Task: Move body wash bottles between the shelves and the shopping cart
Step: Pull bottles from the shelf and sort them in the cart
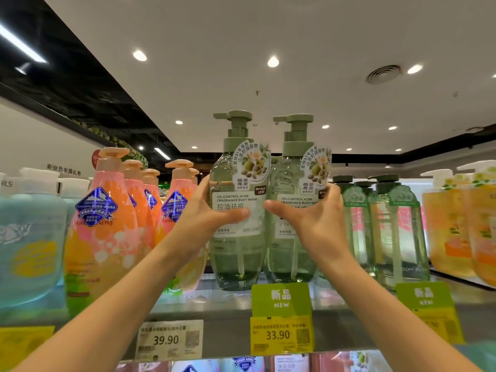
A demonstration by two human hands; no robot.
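Observation:
Two tall clear-green body wash bottles with sage pump tops stand side by side at the middle of the top shelf (375,308). My left hand (208,210) grips the left bottle (237,253) around its label, thumb across the front. Around the right bottle (291,248) curls my right hand (311,216), its thumb pointing left over the label. Both bottle bases are at or just above the shelf surface; I cannot tell whether they touch it. No shopping cart is in view.
Pink-orange pump bottles (107,226) and pale blue ones (29,245) crowd the shelf to the left. Darker green bottles (394,232) and yellow ones (456,226) stand to the right. Green "NEW" tags (281,299) and price labels (280,334) line the shelf front.

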